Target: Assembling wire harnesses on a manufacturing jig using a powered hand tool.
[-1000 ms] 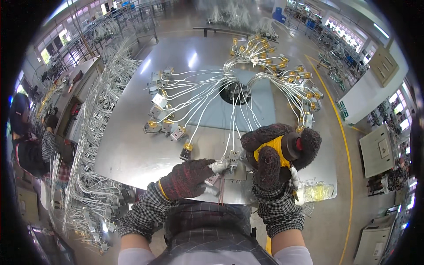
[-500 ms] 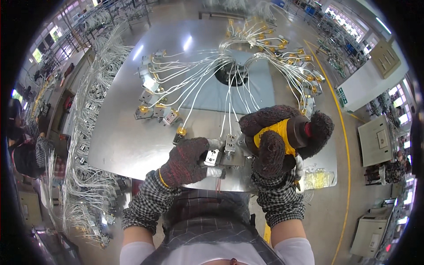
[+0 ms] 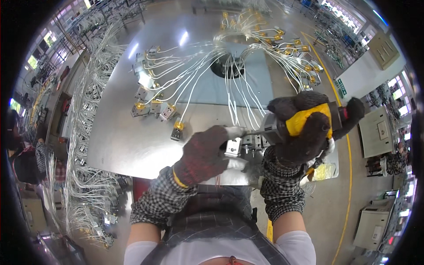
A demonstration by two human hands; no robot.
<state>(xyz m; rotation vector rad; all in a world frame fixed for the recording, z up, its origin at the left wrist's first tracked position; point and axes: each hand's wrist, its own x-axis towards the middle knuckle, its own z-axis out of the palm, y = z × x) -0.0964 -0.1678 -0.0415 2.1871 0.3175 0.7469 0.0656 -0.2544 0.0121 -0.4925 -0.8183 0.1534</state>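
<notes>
My left hand (image 3: 203,154), in a dark knitted glove with white fingertips, is closed on a small silvery metal connector block (image 3: 233,147). My right hand (image 3: 316,137), gloved too, wraps round a dark power screwdriver (image 3: 274,129) with a yellow band. A thin shaft points left from the tool toward my left fingertips, just above the block; whether it touches anything, I cannot tell. Between the hands, right of the held block, sit several similar metal pieces (image 3: 254,142). White wires (image 3: 232,106) run down to this spot from a round dark hole (image 3: 227,66) in the table.
Wired metal blocks with yellow parts (image 3: 177,130) fan out along the left of the shiny metal table (image 3: 128,150). More yellow-tipped wire ends (image 3: 304,47) spread at the far right. A thick bundle of white wires (image 3: 84,145) hangs beside the table. A clear-yellow packet (image 3: 324,171) lies at the right corner.
Both hands have shifted right, the left one with its block. The screwdriver has moved right and up, and its thin shaft now shows, pointing left.
</notes>
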